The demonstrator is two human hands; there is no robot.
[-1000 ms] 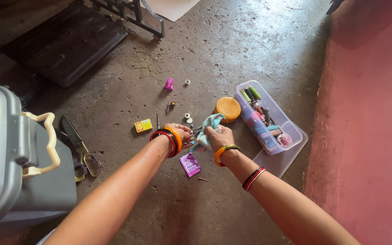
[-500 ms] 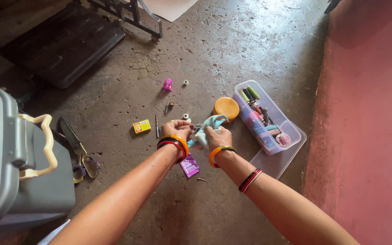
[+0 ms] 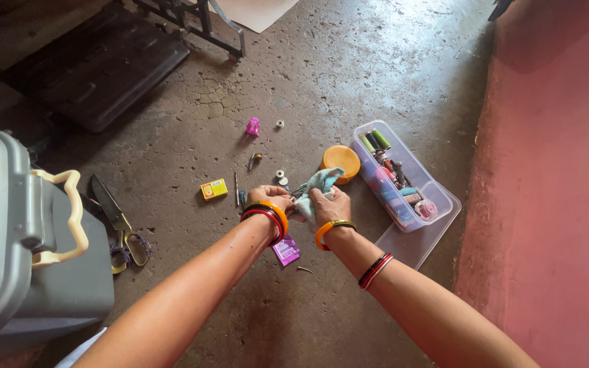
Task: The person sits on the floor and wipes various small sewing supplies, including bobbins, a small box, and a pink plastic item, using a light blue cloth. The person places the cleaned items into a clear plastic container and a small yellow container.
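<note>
Both hands meet low over the concrete floor (image 3: 322, 82). The right hand (image 3: 326, 204) has its grip closed around a crumpled light-blue cloth (image 3: 316, 185), which bunches up beyond the knuckles. The left hand (image 3: 269, 198) touches the cloth's left edge, fingers curled on a small metal piece there; what it is cannot be told. Just right of the right-hand grip sits a clear rectangular plastic box (image 3: 428, 178), open, packed with thread spools (image 3: 378, 141) in green, dark, pink and blue, plus a round pinkish reel near its close end. The box rests on its flat clear lid (image 3: 410, 247). Between cloth and box lies a round orange lid (image 3: 341, 162). Below the wrists lies a purple packet (image 3: 285, 249). Left of the left-hand grip: small yellow box (image 3: 214, 189), further left large scissors (image 3: 118, 225), then a grey plastic case with cream handle (image 3: 15, 232). Beyond the hands: metal bobbins (image 3: 281, 176) and a small pink plastic piece (image 3: 253, 126).
</note>
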